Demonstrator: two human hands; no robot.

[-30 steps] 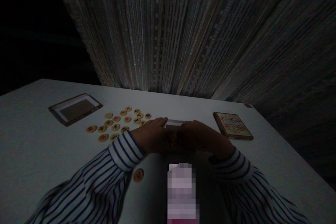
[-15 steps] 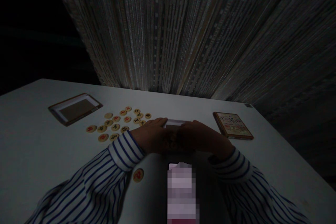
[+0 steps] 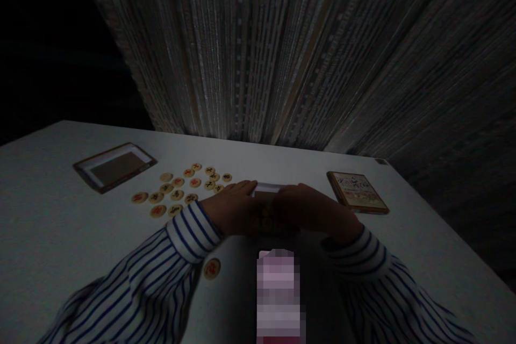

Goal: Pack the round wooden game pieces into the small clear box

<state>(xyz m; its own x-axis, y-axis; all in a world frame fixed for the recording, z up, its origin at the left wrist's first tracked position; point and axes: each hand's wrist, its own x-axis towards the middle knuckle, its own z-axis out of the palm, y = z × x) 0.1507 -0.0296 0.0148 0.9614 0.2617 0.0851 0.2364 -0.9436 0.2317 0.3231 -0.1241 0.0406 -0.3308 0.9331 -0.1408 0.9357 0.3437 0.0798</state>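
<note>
In the middle of the table, a shallow box (image 3: pixel 271 187) with a pale inner wall sits between my hands. Round pieces show dimly inside it, deep in shadow. My left hand (image 3: pixel 233 208) grips the box's left side, and my right hand (image 3: pixel 316 212) curls over its right side; most of the fingers are lost in the dark. Several round Chinese chess pieces (image 3: pixel 177 195), with red or black characters, lie spread beyond my left wrist. One red-marked chess piece (image 3: pixel 212 269) lies alone by my left forearm.
An open tray-like box part (image 3: pixel 97 187) lies at the far left. At the right lies a flat box with a printed cover (image 3: pixel 358 192). A lit phone (image 3: pixel 278 295), its screen pixelated, is nearest me. Striped curtains (image 3: pixel 258 54) hang behind the white table (image 3: pixel 80 258).
My right hand and wrist have shifted very slightly; both hands stay at the box. The scattered chess pieces lie as before.
</note>
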